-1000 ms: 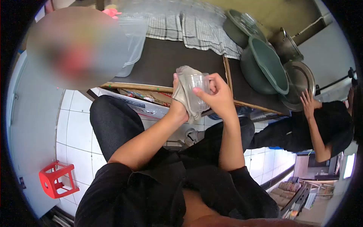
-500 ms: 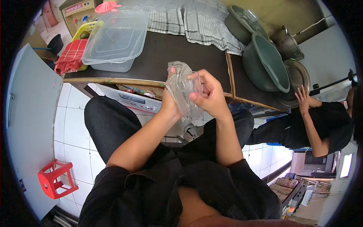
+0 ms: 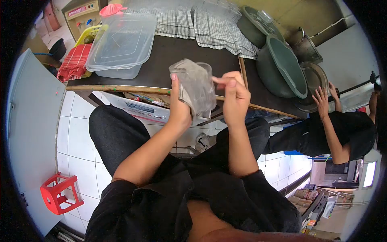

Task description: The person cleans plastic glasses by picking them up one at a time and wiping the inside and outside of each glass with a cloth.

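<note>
My left hand is closed round a clear drinking glass and a thin grey cloth that covers its left side. The glass is tilted above the front edge of the table, slightly blurred, and the cloth hides much of it. To its right is my right hand, index finger stretched toward the glass and its tip at or very near the side. The other fingers of that hand are curled, the thumb stands apart, and I see nothing held there.
On the dark table are a lidded plastic box, checkered cloths with glassware behind, and a green basin. A co-worker's hand is at a metal lid. A red stool stands at left.
My right hand has let go of the glass and drawn back to the right. The glass and cloth have turned in my left hand. The co-worker's second hand now shows by the lid.
</note>
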The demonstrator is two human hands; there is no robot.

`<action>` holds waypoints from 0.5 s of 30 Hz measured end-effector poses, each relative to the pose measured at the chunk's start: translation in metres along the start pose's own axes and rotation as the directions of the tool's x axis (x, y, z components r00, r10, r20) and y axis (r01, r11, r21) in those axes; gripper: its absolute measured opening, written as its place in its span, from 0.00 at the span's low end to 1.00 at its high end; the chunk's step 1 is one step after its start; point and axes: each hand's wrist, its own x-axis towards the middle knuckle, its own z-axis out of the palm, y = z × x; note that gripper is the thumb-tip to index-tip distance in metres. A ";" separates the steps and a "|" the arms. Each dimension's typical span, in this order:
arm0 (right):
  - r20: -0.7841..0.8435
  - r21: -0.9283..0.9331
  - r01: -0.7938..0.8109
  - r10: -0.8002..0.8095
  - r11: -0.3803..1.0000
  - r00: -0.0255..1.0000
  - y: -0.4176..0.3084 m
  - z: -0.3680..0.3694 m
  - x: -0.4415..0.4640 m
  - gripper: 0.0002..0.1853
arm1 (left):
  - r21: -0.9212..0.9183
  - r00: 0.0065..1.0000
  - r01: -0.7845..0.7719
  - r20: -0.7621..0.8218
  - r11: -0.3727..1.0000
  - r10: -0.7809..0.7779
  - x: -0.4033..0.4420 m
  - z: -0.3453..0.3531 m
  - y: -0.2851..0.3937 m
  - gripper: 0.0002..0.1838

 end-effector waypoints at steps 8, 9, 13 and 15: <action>0.177 0.405 -0.023 -0.053 0.914 0.983 -0.013 0.029 -0.007 0.53 | 0.192 0.987 -0.120 -0.082 0.974 0.138 -0.015 0.013 -0.012 0.33; 0.136 0.421 -0.015 -0.047 0.907 0.990 -0.011 0.031 -0.011 0.53 | 0.339 0.983 -0.156 -0.043 0.928 0.181 -0.016 0.009 -0.010 0.32; 0.038 0.402 -0.054 0.042 0.914 0.998 -0.010 0.027 -0.022 0.54 | 0.399 0.945 -0.112 -0.239 0.910 0.222 -0.013 0.008 -0.011 0.28; -0.047 0.433 -0.018 0.042 0.901 0.998 -0.015 0.028 -0.019 0.52 | 0.382 0.953 -0.190 -0.149 0.904 0.264 -0.017 0.031 -0.003 0.20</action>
